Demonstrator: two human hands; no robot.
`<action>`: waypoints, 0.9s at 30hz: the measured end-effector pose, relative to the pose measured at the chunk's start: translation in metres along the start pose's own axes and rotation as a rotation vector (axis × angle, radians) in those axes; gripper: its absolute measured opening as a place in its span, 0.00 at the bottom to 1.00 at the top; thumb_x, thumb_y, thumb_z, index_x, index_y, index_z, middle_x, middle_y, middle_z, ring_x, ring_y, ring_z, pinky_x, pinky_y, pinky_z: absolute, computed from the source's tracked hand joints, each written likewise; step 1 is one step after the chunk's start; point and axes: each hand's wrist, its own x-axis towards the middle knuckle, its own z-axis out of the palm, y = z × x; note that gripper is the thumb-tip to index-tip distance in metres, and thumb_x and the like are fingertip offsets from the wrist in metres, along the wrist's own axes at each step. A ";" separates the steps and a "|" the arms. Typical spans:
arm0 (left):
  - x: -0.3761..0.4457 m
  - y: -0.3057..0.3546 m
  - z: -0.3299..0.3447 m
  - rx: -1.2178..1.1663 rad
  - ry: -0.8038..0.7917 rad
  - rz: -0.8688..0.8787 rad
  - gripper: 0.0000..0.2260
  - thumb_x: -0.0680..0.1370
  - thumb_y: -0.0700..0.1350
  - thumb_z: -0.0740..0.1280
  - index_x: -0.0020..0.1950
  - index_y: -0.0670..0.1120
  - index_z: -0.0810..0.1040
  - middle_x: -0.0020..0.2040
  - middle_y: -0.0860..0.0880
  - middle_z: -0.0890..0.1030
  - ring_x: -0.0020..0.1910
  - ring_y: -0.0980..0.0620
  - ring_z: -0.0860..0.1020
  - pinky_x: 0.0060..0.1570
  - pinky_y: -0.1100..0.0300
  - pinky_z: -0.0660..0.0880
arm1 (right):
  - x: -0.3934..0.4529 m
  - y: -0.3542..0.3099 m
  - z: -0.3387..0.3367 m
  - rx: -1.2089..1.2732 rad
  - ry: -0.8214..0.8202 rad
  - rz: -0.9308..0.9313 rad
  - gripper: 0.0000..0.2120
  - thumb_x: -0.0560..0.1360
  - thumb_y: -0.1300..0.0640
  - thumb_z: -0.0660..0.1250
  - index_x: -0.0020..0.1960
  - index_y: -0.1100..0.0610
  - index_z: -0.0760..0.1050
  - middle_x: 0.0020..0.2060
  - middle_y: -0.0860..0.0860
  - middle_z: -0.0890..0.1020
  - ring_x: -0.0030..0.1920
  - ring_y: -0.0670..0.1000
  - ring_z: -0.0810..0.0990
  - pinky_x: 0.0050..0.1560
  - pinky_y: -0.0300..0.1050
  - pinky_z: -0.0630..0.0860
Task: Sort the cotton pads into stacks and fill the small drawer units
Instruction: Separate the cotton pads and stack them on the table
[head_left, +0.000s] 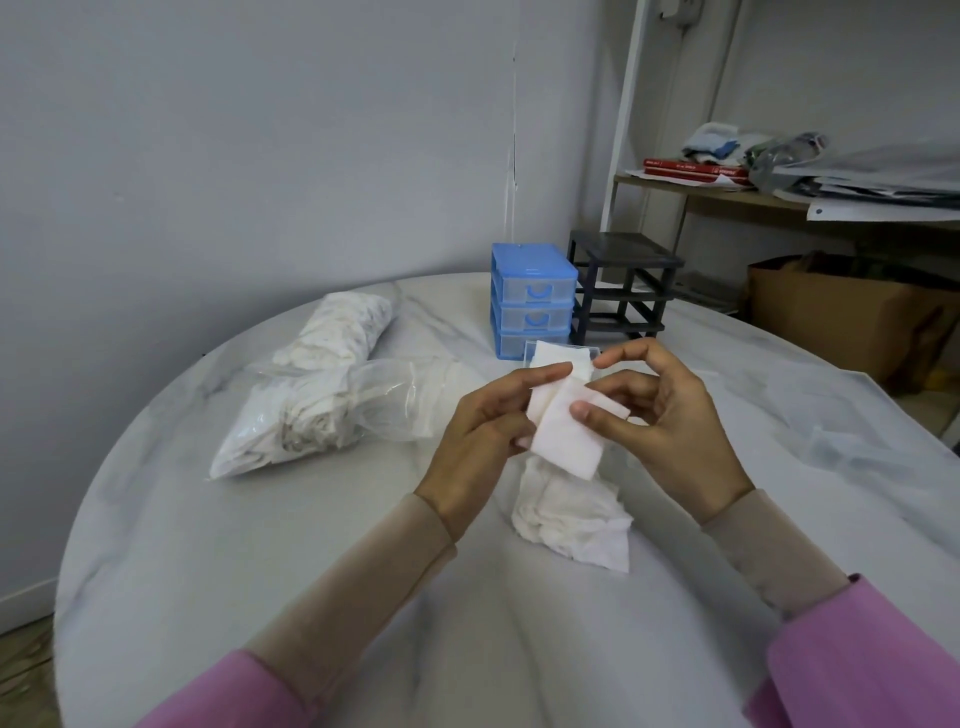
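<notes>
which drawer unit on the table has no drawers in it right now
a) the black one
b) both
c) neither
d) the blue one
a: the black drawer unit is a bare frame you can see straight through, while the blue drawer unit beside it shows clear drawer fronts with blue handles in its slots.

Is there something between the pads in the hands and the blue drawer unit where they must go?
Nothing visible blocks the way. The cotton pads are held above the table, and a clear drawer already holding pads stands just before the blue drawer unit.
</notes>
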 end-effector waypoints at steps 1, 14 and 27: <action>0.000 0.000 0.000 -0.001 0.003 -0.006 0.25 0.72 0.25 0.53 0.57 0.46 0.78 0.53 0.51 0.80 0.48 0.60 0.79 0.43 0.67 0.76 | 0.000 0.000 0.000 -0.015 0.012 -0.006 0.15 0.67 0.61 0.74 0.48 0.52 0.71 0.35 0.45 0.84 0.39 0.48 0.80 0.43 0.38 0.74; -0.002 0.000 0.006 0.013 0.014 0.005 0.14 0.78 0.34 0.60 0.49 0.52 0.78 0.40 0.62 0.83 0.43 0.64 0.80 0.40 0.70 0.75 | -0.002 -0.002 0.001 -0.098 0.062 -0.068 0.15 0.67 0.60 0.75 0.48 0.52 0.72 0.35 0.38 0.82 0.37 0.39 0.77 0.41 0.26 0.68; 0.000 -0.005 0.000 -0.024 0.023 0.039 0.14 0.79 0.31 0.57 0.61 0.43 0.69 0.46 0.45 0.81 0.41 0.59 0.81 0.40 0.68 0.76 | 0.000 0.005 0.000 -0.200 0.086 -0.065 0.11 0.69 0.58 0.73 0.47 0.53 0.73 0.46 0.43 0.80 0.46 0.40 0.77 0.48 0.30 0.72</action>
